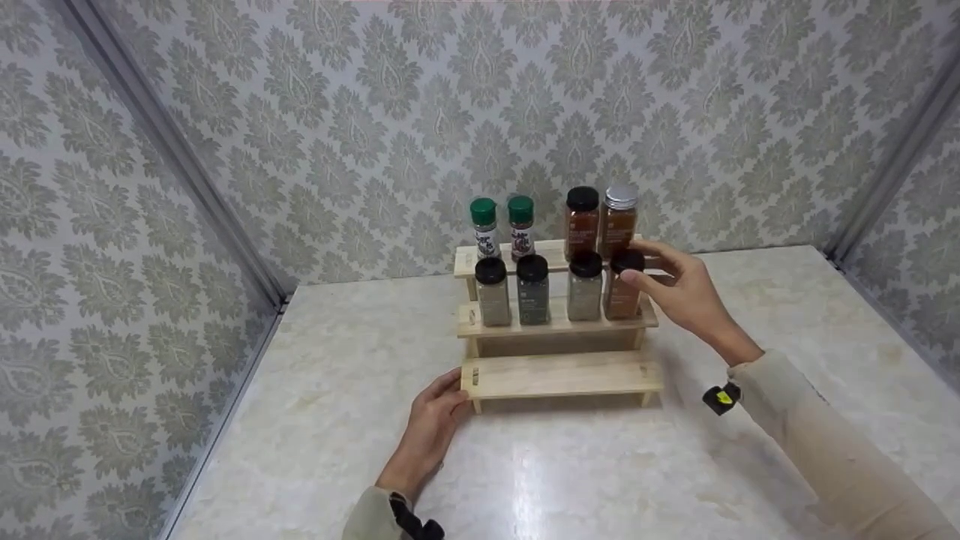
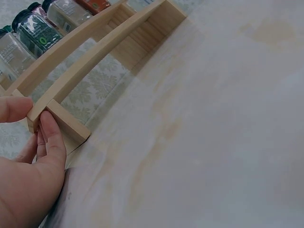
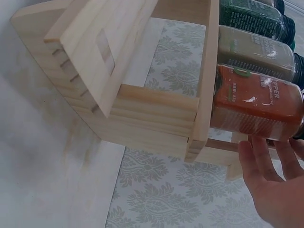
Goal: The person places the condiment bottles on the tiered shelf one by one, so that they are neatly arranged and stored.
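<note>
A three-tier wooden spice rack (image 1: pixel 562 379) stands on the table. At its lower left corner my left hand (image 1: pixel 435 412) pinches the end of the bottom shelf, thumb above and fingers beneath in the left wrist view. My right hand (image 1: pixel 686 289) holds the orange-red spice jar (image 1: pixel 621 300) at the right end of the middle shelf, thumb in front near its black cap. That jar (image 3: pixel 259 102) sits upright on the shelf, with fingers against its side in the right wrist view. Beside it stand a pale jar (image 1: pixel 584 292), a green herb jar (image 1: pixel 533 300) and a beige jar (image 1: pixel 493 300).
On the top shelf are two small green-capped shakers (image 1: pixel 484 232), a black-capped red jar (image 1: pixel 582 225) and a silver-capped jar (image 1: pixel 619 217). The bottom shelf bears no jars. Patterned wall panels (image 1: pixel 420 150) rise behind and beside the marbled tabletop (image 1: pixel 360 352).
</note>
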The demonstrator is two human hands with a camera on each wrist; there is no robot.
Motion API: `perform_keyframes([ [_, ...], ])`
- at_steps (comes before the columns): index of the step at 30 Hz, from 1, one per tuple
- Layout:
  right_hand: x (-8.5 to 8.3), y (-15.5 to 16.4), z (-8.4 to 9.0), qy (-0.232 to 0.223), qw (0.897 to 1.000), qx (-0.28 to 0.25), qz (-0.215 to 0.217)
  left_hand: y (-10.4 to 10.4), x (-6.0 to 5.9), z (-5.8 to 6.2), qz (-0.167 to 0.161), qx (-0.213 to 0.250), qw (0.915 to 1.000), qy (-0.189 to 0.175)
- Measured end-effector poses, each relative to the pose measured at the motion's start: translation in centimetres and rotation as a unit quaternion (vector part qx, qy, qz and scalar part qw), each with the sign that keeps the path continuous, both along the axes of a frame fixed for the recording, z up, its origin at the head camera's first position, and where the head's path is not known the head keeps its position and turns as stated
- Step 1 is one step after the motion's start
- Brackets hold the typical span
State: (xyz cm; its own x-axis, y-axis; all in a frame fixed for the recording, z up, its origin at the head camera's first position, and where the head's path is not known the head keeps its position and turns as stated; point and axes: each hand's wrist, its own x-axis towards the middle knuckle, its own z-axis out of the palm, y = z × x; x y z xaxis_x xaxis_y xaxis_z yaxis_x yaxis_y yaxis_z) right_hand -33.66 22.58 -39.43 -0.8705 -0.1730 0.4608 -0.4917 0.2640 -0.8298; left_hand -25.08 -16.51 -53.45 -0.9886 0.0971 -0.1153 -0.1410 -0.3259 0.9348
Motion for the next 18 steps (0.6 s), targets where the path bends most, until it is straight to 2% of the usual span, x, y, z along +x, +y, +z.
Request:
perform_keyframes([
  [18,-0.2,2.1,0.6,0.040,0.999,-0.010,-0.010,0.0,-0.7,0.2,-0.002,0.007,1.0000,0.001],
])
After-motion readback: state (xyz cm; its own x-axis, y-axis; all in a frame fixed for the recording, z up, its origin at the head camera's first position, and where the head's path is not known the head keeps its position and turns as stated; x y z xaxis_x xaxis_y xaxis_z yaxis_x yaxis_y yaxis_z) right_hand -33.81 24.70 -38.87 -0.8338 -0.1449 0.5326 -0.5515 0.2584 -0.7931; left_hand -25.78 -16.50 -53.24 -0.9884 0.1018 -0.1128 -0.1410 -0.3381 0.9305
